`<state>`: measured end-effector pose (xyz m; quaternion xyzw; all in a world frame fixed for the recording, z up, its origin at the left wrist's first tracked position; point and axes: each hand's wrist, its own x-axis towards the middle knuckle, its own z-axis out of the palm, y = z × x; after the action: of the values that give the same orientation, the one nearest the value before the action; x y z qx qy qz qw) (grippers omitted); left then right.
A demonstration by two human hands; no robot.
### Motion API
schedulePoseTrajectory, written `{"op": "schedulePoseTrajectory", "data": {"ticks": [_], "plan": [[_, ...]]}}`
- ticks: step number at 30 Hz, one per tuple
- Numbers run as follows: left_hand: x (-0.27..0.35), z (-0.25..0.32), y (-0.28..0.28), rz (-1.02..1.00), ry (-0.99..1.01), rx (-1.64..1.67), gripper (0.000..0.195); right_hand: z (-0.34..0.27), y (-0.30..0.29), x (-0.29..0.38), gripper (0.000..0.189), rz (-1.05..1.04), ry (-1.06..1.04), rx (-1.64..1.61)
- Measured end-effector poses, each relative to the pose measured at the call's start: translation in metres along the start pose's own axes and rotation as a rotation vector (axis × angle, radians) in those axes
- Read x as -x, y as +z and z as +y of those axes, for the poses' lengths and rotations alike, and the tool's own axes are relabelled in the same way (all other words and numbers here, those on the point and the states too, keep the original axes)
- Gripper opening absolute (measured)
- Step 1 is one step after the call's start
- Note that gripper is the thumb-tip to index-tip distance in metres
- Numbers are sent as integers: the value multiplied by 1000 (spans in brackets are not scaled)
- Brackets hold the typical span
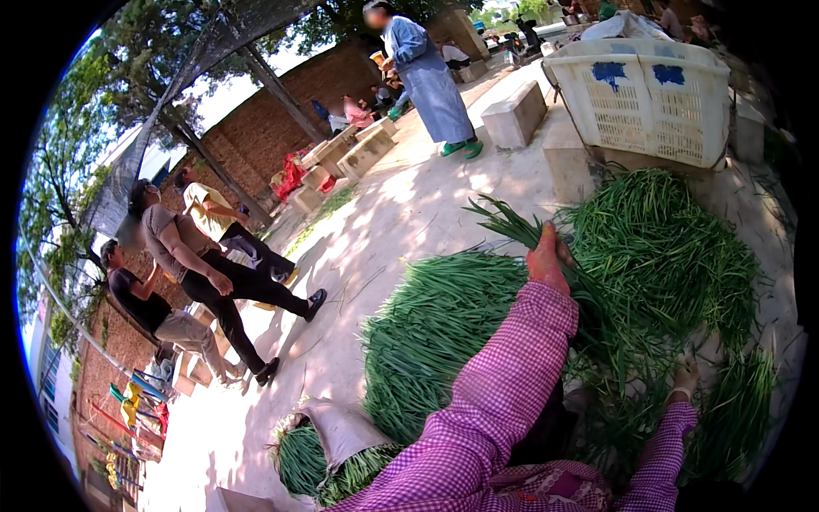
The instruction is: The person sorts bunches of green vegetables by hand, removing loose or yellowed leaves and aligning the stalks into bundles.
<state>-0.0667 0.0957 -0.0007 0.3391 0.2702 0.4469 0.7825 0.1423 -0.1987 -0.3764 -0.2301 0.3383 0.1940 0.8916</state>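
Observation:
My left hand (pixel 549 259), reaching out from a checked sleeve, grips a bunch of long green leaves (pixel 512 221) that look like garlic chives. The leaf tips stick out to the left of the fingers. Just below and left of it lies a broad stack of chives (pixel 441 320), mostly laid the same way. A loose, tangled heap of chives (pixel 659 256) rises on the right. My right hand (pixel 686 376) is low among scattered leaves near that heap. Its fingers are small and blurred, so what it holds cannot be made out.
A white plastic crate (pixel 646 109) rests on a stone block behind the heap. Chives wrapped in a pale sack (pixel 352 432) lie at the lower left. A stone bench (pixel 515 115) stands beyond. One person (pixel 422 77) stands ahead; several others are at the left.

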Motion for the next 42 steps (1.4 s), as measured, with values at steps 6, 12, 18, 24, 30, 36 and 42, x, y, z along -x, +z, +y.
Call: {"op": "schedulePoseTrajectory", "data": {"ticks": [6,12,18,24,30,36,42], "plan": [[3,0,3,-69,-26,-135,30,-29,8,9,38,-417,-102,631],[12,-3,9,-152,-58,-185,31,-26,52,79,42,-1233,122,-42],[16,-8,16,-267,-67,-222,30,-31,76,118,36,-1161,-72,31],[22,-16,16,-429,-72,-364,27,-24,102,164,35,-1001,-118,-79],[43,-22,26,-600,-143,-643,36,-10,132,240,35,-1103,-396,127],[50,-25,29,-822,-142,-674,47,29,139,272,31,-1259,-331,252],[42,-8,17,-777,-117,-540,50,53,134,276,32,-1315,-187,497]]}}
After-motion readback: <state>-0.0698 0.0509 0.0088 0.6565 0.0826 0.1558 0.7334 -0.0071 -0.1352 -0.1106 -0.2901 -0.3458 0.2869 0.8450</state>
